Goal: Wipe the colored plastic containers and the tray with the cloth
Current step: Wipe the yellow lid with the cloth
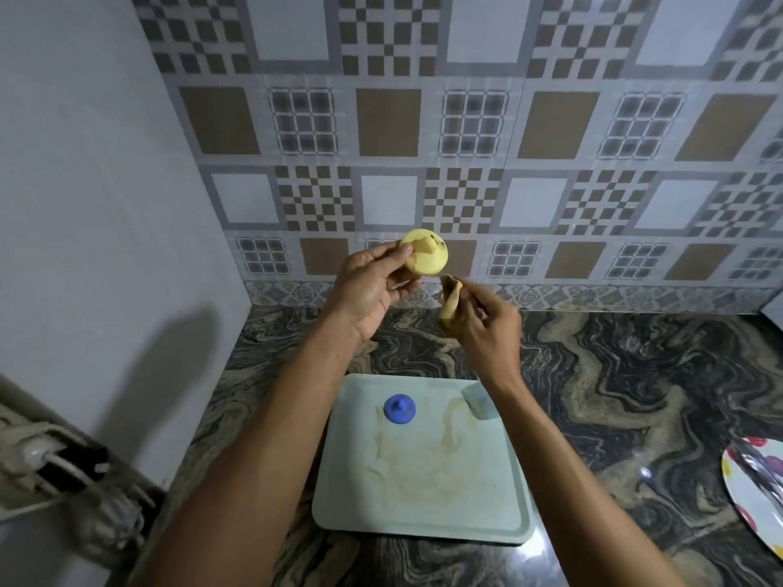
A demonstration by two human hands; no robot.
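Yellow container point(426, 258), raised above the table point(614, 374), gripped in the curled fingers of the left hand point(368, 290); cloth point(451, 302) pinched by the right hand point(487, 328) just beside it; wiping step in hand, next likely needing cloth pressed on, blue container point(399, 409) and stained tray point(500, 514) pending.

The desk point(635, 396) is dark veined stone, polished, with glints at 4 o'clock. The pale tray point(487, 510) looks like matt plastic, its floor smeared with dull brownish streaks. The blue lid point(399, 409) and yellow container point(425, 257) are smooth plastic. The cloth point(451, 305) is limp, soft and tan. The wall tiles point(466, 163) at 12 o'clock show a faint sheen, and the plate point(758, 493) at 4 o'clock is glossy.
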